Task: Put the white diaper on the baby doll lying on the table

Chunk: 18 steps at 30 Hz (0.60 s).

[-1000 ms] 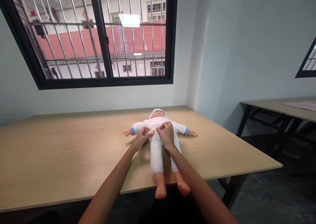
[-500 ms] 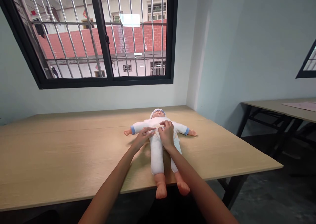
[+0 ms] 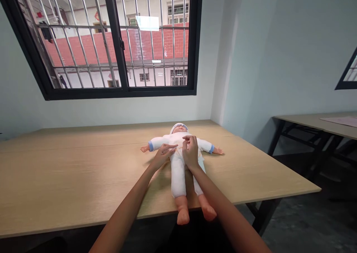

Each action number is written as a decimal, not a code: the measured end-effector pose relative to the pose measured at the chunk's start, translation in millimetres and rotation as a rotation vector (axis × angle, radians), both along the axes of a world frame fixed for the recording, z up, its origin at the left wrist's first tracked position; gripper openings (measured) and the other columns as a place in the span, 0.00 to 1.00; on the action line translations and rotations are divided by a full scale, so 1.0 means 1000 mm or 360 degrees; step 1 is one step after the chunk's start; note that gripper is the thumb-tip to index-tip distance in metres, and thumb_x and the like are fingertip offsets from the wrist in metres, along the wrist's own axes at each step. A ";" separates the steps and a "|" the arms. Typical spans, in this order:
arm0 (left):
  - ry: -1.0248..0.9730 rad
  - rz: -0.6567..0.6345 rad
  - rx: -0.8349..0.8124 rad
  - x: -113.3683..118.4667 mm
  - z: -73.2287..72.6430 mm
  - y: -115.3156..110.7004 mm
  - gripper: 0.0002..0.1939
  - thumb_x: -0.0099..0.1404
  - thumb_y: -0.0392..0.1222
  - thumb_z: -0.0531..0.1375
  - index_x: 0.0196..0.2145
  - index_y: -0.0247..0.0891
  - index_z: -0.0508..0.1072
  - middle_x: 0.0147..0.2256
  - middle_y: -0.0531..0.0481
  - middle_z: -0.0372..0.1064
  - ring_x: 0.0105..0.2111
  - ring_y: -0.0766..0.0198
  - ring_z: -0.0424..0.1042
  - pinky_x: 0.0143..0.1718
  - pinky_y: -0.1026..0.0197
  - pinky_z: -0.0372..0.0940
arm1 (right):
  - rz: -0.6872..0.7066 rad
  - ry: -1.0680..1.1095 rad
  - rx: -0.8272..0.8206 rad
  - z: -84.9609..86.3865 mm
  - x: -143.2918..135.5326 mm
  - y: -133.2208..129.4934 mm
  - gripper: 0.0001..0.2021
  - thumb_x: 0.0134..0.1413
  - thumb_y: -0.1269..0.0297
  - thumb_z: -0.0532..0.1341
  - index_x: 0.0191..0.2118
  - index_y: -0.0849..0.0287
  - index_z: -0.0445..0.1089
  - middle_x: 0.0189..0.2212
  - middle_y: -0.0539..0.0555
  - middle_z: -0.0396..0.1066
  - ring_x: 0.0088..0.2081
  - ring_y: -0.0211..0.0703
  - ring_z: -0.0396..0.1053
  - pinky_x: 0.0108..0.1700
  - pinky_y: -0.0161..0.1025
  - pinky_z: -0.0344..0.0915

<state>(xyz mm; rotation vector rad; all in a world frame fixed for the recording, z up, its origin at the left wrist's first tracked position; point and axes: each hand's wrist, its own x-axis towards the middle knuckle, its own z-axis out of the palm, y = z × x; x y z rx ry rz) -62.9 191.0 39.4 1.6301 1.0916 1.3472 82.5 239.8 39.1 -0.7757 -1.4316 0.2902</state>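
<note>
A baby doll (image 3: pixel 177 176) in white clothes with blue cuffs and a white cap lies on its back on the wooden table (image 3: pixel 83 171), arms spread and bare feet over the front edge. My left hand (image 3: pixel 163 154) rests at the doll's waist on the left, fingers stretched out across its belly. On the right side of the waist, my right hand (image 3: pixel 190 153) has its fingers curled together in a pinch. What lies between those fingertips is too small and covered to make out. Faint yellowish marks show on the white cloth around the waist.
Behind the table stands a pale wall with a barred, dark-framed window (image 3: pixel 122 91). A second table (image 3: pixel 301 119) at the right carries a pinkish sheet (image 3: pixel 341 120). The front table's right corner (image 3: pixel 319 189) juts out over the dark floor.
My right hand has shifted very slightly at the doll's waist, its fingers a little more drawn together. The left hand and the doll stay nearly as they were.
</note>
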 end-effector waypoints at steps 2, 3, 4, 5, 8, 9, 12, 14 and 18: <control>-0.0007 -0.0009 -0.0017 0.001 0.002 -0.002 0.16 0.64 0.50 0.60 0.48 0.44 0.77 0.54 0.45 0.66 0.57 0.52 0.64 0.58 0.55 0.60 | 0.0088 0.0026 0.0023 0.000 0.000 -0.001 0.09 0.53 0.70 0.50 0.39 0.56 0.63 0.40 0.55 0.67 0.41 0.45 0.67 0.47 0.44 0.65; -0.0014 -0.0011 -0.0024 0.001 0.002 -0.002 0.16 0.64 0.50 0.60 0.47 0.44 0.77 0.54 0.45 0.66 0.57 0.51 0.64 0.58 0.55 0.61 | 0.0118 0.0010 0.0009 0.000 -0.001 -0.001 0.09 0.54 0.70 0.50 0.40 0.56 0.63 0.40 0.55 0.68 0.40 0.45 0.67 0.46 0.43 0.65; -0.0023 -0.0008 -0.0029 0.001 0.003 -0.002 0.16 0.64 0.50 0.60 0.47 0.44 0.78 0.54 0.44 0.67 0.57 0.51 0.64 0.58 0.55 0.61 | 0.0129 -0.0019 -0.0025 -0.001 -0.001 0.000 0.10 0.54 0.69 0.49 0.40 0.56 0.63 0.40 0.55 0.68 0.39 0.45 0.68 0.46 0.43 0.65; -0.0030 -0.0002 -0.0036 0.001 0.003 -0.002 0.16 0.63 0.50 0.61 0.46 0.43 0.78 0.54 0.44 0.67 0.57 0.51 0.64 0.57 0.55 0.61 | 0.0112 -0.0052 -0.0071 -0.002 -0.001 0.000 0.10 0.54 0.70 0.48 0.40 0.56 0.63 0.40 0.55 0.69 0.39 0.45 0.68 0.46 0.43 0.64; -0.0021 0.0018 -0.0028 0.001 0.002 -0.001 0.16 0.63 0.51 0.61 0.45 0.43 0.78 0.54 0.44 0.67 0.56 0.50 0.65 0.58 0.54 0.61 | -0.0058 -0.0156 -0.0200 -0.003 -0.002 0.000 0.11 0.55 0.71 0.46 0.39 0.57 0.63 0.39 0.55 0.70 0.39 0.46 0.69 0.47 0.45 0.62; -0.0011 0.0011 -0.0014 0.001 0.002 0.000 0.16 0.62 0.52 0.61 0.44 0.43 0.78 0.53 0.44 0.68 0.56 0.50 0.65 0.58 0.53 0.60 | -0.0128 -0.0186 -0.0221 -0.002 -0.002 0.000 0.11 0.55 0.71 0.46 0.39 0.57 0.63 0.38 0.55 0.70 0.39 0.46 0.69 0.49 0.46 0.61; -0.0018 -0.0033 0.0010 0.000 0.000 0.003 0.18 0.62 0.53 0.61 0.45 0.42 0.78 0.53 0.44 0.68 0.57 0.49 0.64 0.58 0.53 0.60 | -0.0287 -0.0236 -0.0193 0.001 0.000 -0.003 0.11 0.55 0.73 0.46 0.39 0.57 0.63 0.39 0.56 0.71 0.42 0.48 0.68 0.54 0.49 0.56; -0.0062 -0.0017 -0.0038 -0.001 -0.002 0.004 0.21 0.61 0.54 0.61 0.49 0.42 0.76 0.51 0.43 0.69 0.55 0.48 0.65 0.55 0.53 0.63 | -0.0325 -0.0175 -0.0132 0.002 0.002 -0.006 0.11 0.56 0.72 0.46 0.40 0.57 0.62 0.41 0.57 0.70 0.44 0.48 0.67 0.54 0.50 0.56; -0.0185 0.0107 -0.0115 -0.002 -0.008 0.009 0.25 0.61 0.56 0.60 0.51 0.40 0.72 0.46 0.44 0.71 0.49 0.50 0.68 0.51 0.51 0.65 | -0.0130 -0.0146 -0.0057 0.001 0.002 -0.010 0.12 0.56 0.70 0.48 0.46 0.57 0.59 0.45 0.58 0.68 0.41 0.47 0.67 0.49 0.47 0.61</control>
